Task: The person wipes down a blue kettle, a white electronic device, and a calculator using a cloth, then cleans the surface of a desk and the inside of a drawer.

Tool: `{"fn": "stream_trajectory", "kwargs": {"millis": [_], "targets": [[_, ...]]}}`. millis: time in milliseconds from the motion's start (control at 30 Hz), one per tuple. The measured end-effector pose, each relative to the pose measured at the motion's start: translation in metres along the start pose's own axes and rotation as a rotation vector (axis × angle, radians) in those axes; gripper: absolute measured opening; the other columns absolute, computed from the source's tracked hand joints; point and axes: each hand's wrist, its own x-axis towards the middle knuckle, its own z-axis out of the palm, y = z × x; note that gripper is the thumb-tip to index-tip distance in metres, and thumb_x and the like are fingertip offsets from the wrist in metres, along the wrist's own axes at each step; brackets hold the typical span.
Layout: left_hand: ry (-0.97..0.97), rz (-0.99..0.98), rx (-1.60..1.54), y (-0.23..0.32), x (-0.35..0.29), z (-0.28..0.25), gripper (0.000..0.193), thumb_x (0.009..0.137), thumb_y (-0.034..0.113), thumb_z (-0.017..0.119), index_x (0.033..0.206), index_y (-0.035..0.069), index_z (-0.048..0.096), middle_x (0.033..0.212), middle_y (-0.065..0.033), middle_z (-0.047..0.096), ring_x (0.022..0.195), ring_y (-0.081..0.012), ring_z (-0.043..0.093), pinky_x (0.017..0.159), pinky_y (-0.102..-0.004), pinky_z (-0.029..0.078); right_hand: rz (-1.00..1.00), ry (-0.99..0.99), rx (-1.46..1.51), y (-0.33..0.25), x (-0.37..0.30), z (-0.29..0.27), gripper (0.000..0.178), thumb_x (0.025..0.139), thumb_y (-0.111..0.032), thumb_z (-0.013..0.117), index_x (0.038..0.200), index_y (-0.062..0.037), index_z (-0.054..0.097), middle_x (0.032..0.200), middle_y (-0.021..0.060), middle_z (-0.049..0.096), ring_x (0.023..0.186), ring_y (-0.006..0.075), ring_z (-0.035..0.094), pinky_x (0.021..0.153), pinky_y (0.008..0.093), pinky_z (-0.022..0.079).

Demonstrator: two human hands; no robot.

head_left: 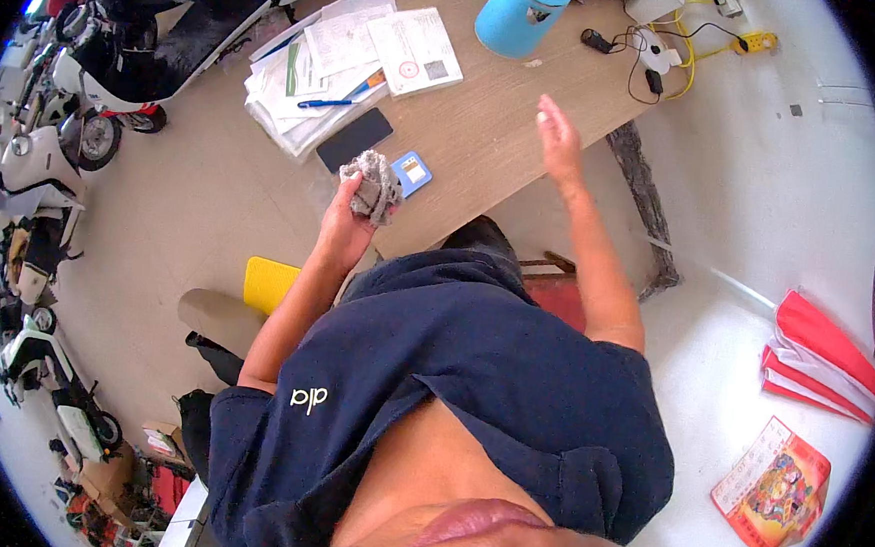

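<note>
My left hand [343, 230] is closed round a crumpled grey cloth [373, 184] at the table's left front corner. Beside the cloth lies a small blue card-like item [412, 175] with a pale label. A dark phone [355, 140] rests just beyond it. My right hand [559, 146] is held near the table's right front edge, fingers stretched out and holding nothing. Under both hands is the wood-look table [502, 127].
Stacked papers [336, 52] with a blue pen [325, 103] cover the table's far left. A blue canister [521, 16] stands at the back, near tangled cables [661, 57]. Parked scooters [38, 169] line the left. At right are a red-and-white folded umbrella [818, 352] and a red printed sheet [773, 485].
</note>
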Motion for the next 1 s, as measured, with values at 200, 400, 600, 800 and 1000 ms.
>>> {"fn": "stream_trajectory", "kwargs": {"millis": [200,400,600,800,1000], "targets": [[0.108,0.131,0.021,-0.016,0.034,0.056,0.036,0.099,0.030,0.053,0.128,0.009,0.054,0.123,-0.0081,0.063,0.110,-0.0272,0.060,0.090,-0.0439,0.051,-0.075,0.117,0.101,0.034,0.171,-0.057,0.054,0.097,-0.039,0.057,0.139,-0.0067,0.051,0.134,0.0184,0.059,0.123,0.0248,0.058,0.101,0.0350,0.045],[0.220,0.054,0.026,-0.047,0.059,0.101,0.036,0.101,0.030,0.050,0.130,0.010,0.053,0.122,-0.0076,0.063,0.109,-0.0252,0.061,0.088,-0.0438,0.052,-0.192,0.103,-0.030,0.037,0.307,-0.035,0.075,0.089,-0.060,0.056,0.141,-0.0067,0.049,0.129,0.0224,0.060,0.119,0.0365,0.059,0.099,0.0432,0.045],[0.357,0.129,0.082,-0.041,0.082,0.159,0.036,0.101,0.029,0.049,0.131,0.009,0.053,0.122,-0.0073,0.063,0.108,-0.0244,0.062,0.088,-0.0434,0.052,-0.253,-0.111,0.601,-0.078,0.272,-0.080,0.043,0.100,-0.036,0.054,0.130,-0.0059,0.057,0.117,0.0072,0.062,0.106,0.0172,0.060,0.094,0.0339,0.047],[0.350,0.167,0.070,-0.051,0.120,0.182,0.035,0.102,0.028,0.048,0.131,0.008,0.053,0.120,-0.0066,0.064,0.107,-0.0229,0.062,0.087,-0.0428,0.052,-0.266,-0.234,0.389,-0.023,0.330,-0.064,0.050,0.097,-0.042,0.054,0.131,-0.0049,0.056,0.117,0.0112,0.063,0.107,0.0223,0.060,0.093,0.0372,0.047],[0.267,0.166,0.037,-0.067,0.149,0.182,0.036,0.101,0.029,0.049,0.130,0.008,0.053,0.122,-0.0089,0.064,0.109,-0.0246,0.062,0.090,-0.0402,0.052,-0.287,-0.206,-0.026,0.034,0.343,-0.048,0.064,0.092,-0.052,0.055,0.134,-0.0039,0.052,0.119,0.0184,0.062,0.109,0.0308,0.060,0.094,0.0412,0.047]]}}
